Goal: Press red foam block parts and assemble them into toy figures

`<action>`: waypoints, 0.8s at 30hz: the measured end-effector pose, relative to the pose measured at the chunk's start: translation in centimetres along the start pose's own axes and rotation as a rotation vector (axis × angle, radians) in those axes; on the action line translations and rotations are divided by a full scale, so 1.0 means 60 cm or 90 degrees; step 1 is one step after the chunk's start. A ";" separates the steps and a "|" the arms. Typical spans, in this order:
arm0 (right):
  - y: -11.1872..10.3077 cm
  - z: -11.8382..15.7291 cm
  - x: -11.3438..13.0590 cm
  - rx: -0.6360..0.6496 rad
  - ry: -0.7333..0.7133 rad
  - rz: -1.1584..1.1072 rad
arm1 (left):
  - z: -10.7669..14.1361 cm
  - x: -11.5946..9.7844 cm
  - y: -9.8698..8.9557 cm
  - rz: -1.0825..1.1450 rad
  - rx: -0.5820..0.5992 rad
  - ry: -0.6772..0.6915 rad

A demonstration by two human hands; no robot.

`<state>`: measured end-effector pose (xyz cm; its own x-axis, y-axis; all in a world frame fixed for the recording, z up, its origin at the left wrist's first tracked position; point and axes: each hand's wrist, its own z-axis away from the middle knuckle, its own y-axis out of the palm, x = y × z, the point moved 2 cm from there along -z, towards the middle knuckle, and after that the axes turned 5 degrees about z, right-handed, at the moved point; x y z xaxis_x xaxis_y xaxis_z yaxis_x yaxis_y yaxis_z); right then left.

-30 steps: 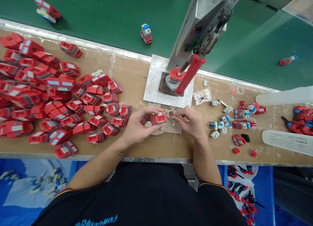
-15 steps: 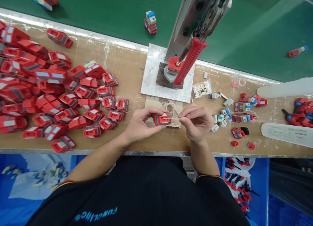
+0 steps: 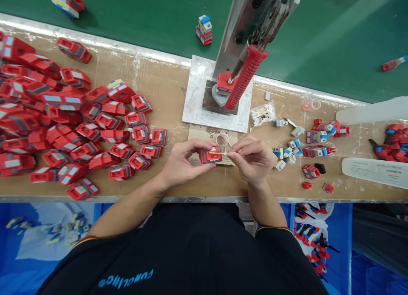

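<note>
Between thumb and fingers, my left hand [image 3: 184, 161] grips a red and grey plastic toy part [image 3: 208, 157] with a recess facing up. A thin cotton swab stick [image 3: 219, 153] is pinched in my right hand [image 3: 253, 158], its far end over the recess of the part; whether the tip touches is too small to tell. Just beyond the hands, a small clear round dish [image 3: 221, 139] sits on a piece of cardboard [image 3: 195, 134]. To the right of it lies a bag of cotton swabs [image 3: 263, 114].
A hand press with a red lever [image 3: 247, 76] stands ahead on a metal plate [image 3: 194, 95], a red part under it. Many red toy parts [image 3: 66, 100] are heaped on the left. Small white-blue pieces [image 3: 288, 154] lie right. A green conveyor belt [image 3: 143, 14] runs behind.
My right hand has shifted slightly left, bringing the swab further across the red part. My left hand keeps its grip. Toys on the belt appear a little further right.
</note>
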<state>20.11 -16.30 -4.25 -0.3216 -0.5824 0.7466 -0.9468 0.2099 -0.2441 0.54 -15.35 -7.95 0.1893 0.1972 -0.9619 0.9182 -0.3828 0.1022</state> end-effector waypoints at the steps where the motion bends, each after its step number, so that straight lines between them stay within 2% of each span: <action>1: -0.002 0.001 0.000 0.000 -0.003 0.004 | 0.000 -0.001 -0.001 -0.007 -0.001 0.003; 13: -0.011 -0.003 0.002 -0.010 -0.042 0.095 | -0.005 -0.002 -0.009 -0.072 -0.028 0.072; 18: -0.030 -0.006 -0.008 -0.046 -0.001 0.047 | -0.007 -0.002 -0.011 -0.085 -0.040 0.062; 20: -0.043 -0.008 -0.018 -0.057 0.017 0.091 | -0.008 0.000 -0.013 -0.075 -0.058 0.068; 22: -0.048 -0.009 -0.030 -0.004 0.020 0.167 | -0.009 0.002 -0.014 -0.068 -0.075 0.067; 24: -0.042 -0.008 -0.042 0.089 0.019 0.232 | -0.010 0.004 -0.016 -0.076 -0.084 0.058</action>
<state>23.35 -14.97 -5.24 -0.6382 -0.4656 0.6131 -0.7644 0.2882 -0.5768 -0.08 -14.42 -8.11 0.1021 0.3178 -0.9426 0.9723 -0.2320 0.0271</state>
